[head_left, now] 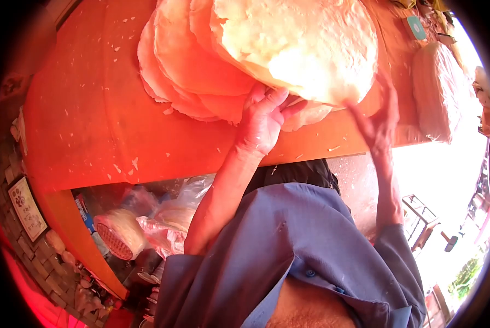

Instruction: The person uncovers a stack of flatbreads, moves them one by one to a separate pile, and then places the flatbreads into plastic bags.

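Several large, thin, round flatbreads (196, 60) lie in an overlapping pile on the orange tabletop. The topmost flatbread (310, 44) is strongly lit, with a glaring bright patch near its front edge. My left hand (264, 117) grips its near edge, thumb at the rim and some fingers hidden beneath. At its right edge is my right hand (379, 117), fingers spread apart and thumb tip right at the rim.
Orange table (70, 131) carries scattered crumbs. A plastic-wrapped white bundle (436, 90) stands at its right end, near a small green card (414, 27). Below the table are plastic bags and a round basket (119, 235). A framed sign (28, 209) is at left.
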Action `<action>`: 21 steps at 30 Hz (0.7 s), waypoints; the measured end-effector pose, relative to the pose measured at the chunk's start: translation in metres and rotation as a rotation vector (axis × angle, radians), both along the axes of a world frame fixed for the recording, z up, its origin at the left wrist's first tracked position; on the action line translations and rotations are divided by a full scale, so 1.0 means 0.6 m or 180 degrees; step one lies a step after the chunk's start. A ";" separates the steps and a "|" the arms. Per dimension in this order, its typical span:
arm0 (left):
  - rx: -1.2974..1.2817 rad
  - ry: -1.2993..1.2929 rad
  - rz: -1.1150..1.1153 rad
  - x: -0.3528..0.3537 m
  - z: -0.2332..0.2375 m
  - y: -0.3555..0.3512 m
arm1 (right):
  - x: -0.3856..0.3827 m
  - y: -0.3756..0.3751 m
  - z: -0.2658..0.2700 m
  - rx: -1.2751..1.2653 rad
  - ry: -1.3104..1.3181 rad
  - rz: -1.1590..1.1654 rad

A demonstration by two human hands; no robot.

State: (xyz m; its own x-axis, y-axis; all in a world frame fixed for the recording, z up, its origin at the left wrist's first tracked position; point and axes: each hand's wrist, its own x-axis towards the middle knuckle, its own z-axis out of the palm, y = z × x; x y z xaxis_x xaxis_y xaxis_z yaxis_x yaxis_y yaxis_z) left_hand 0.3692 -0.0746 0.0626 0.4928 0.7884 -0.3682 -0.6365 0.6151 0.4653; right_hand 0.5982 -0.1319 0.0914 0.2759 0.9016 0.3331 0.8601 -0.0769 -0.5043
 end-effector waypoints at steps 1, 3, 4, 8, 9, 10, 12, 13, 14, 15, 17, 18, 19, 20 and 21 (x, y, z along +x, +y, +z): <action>0.0092 -0.0085 0.0086 0.006 0.004 0.001 | -0.025 0.007 0.016 0.0234 -0.0193 0.0673; 0.0203 -0.0167 0.0172 0.014 0.008 0.008 | -0.072 0.028 0.027 -0.0287 -0.0696 0.0955; 0.0177 -0.0302 0.0130 0.015 0.009 0.015 | -0.066 0.044 0.000 -0.0144 -0.0559 0.0865; 0.0111 0.0046 0.0090 0.001 0.016 0.019 | -0.048 0.102 0.004 0.0302 -0.0464 0.1014; 0.0063 0.0292 0.0063 -0.009 0.012 0.017 | -0.030 0.116 0.007 0.0154 -0.0881 0.0980; -0.0022 0.0691 0.0152 -0.018 0.011 0.015 | -0.008 0.134 0.046 -0.0346 -0.1128 0.0979; -0.0054 0.0927 0.0224 -0.040 0.004 0.019 | 0.024 0.170 0.127 -0.0153 -0.1482 0.0585; -0.0096 0.1157 0.0296 -0.049 0.004 0.021 | 0.004 0.174 0.176 0.0339 -0.0871 0.0465; -0.0131 0.1264 0.0380 -0.053 0.010 0.029 | -0.015 0.164 0.214 0.0558 -0.1127 0.0529; -0.0114 0.1246 0.0399 -0.056 0.009 0.037 | -0.029 0.157 0.237 0.0792 -0.1393 0.0597; -0.0211 0.1186 0.0567 -0.062 -0.002 0.055 | -0.042 0.158 0.213 0.0543 -0.1343 0.1047; -0.0203 0.1172 0.0599 -0.064 -0.012 0.061 | -0.049 0.163 0.189 0.0374 -0.1690 0.1170; -0.0243 0.0945 0.0567 -0.065 -0.024 0.068 | -0.056 0.171 0.159 0.0165 -0.1414 0.1183; -0.0275 0.0720 0.0528 -0.064 -0.030 0.073 | -0.054 0.189 0.125 -0.0276 -0.1500 0.1204; -0.0264 0.0715 0.0544 -0.062 -0.029 0.074 | -0.049 0.205 0.104 -0.0729 -0.1577 0.1209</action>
